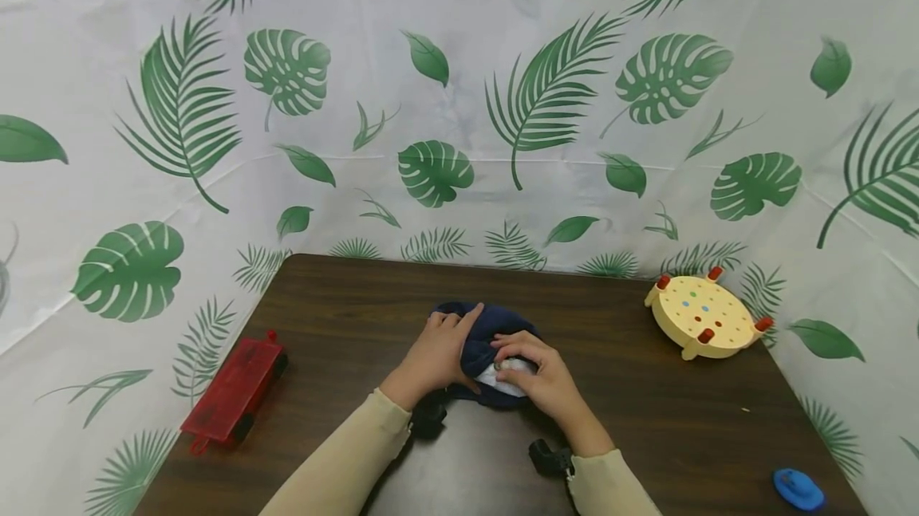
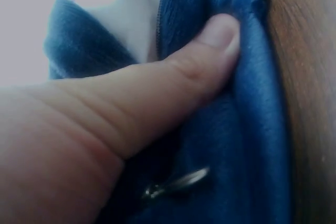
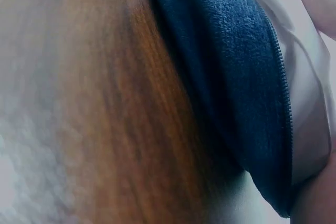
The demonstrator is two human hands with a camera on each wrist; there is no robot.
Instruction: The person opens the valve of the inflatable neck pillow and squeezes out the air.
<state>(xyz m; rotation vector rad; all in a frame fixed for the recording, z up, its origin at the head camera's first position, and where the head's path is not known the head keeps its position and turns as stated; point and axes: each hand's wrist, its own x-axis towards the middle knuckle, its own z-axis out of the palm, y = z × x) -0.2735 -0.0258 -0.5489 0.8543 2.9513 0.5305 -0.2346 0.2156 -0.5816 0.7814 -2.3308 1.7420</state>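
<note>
A dark wooden table [image 1: 668, 420] is filling the lower half of the head view, its far edge running against a white backdrop printed with green leaves [image 1: 459, 101] that is closing it in at the back and on both sides. Wide stretches of bare tabletop are lying open to the left and right of the hands. Near the middle of the table a navy fleece pouch [image 1: 495, 328] with a zipper and white lining is sitting under both hands. The left hand [image 1: 434, 356] is gripping the pouch's left side, its thumb pressing into the fleece just beside the zipper. The right hand [image 1: 538, 376] is pinching the open white-lined edge at the pouch's front. A red case [image 1: 233, 392] is overhanging the table's left edge, a round yellow peg board [image 1: 704, 315] is sitting near the far right corner, and a small blue object [image 1: 798, 490] is lying by the near right edge
</note>
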